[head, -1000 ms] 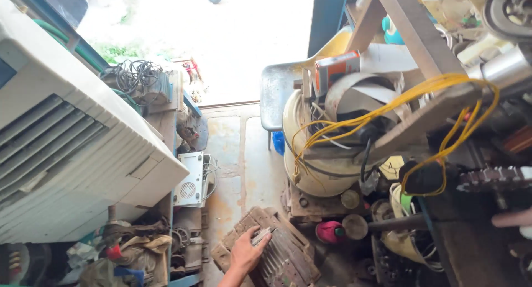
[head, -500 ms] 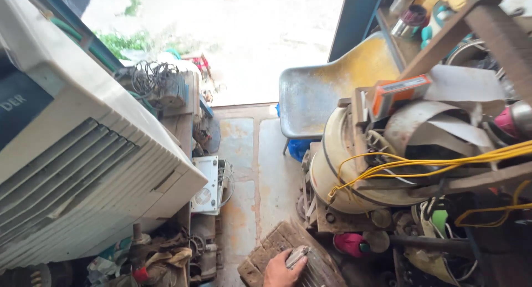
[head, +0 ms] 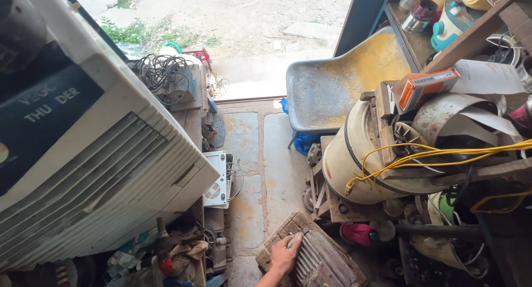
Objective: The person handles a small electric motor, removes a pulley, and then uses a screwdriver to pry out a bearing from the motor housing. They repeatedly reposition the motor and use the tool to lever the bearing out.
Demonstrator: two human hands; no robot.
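Only one of my hands shows, my left hand (head: pixel 284 255), low in the middle of the view. It reaches up from the bottom edge, and its fingers lie curled over the upper end of a ribbed grey motor (head: pixel 321 264). The motor lies on a worn wooden board (head: pixel 275 237) on the stone floor (head: pixel 277 165). My right hand is out of view.
A big white air cooler (head: pixel 94 154) fills the left side. Right of the hand stand a cream drum (head: pixel 346 159) with yellow wires (head: pixel 410 157), a dusty yellow chair (head: pixel 338 82) and cluttered shelves (head: pixel 476 26). A narrow floor strip leads to the sunlit doorway (head: pixel 260 71).
My head has moved, so the motor and hand sit lower and further right in the view. The hand has stayed on the motor's upper end throughout.
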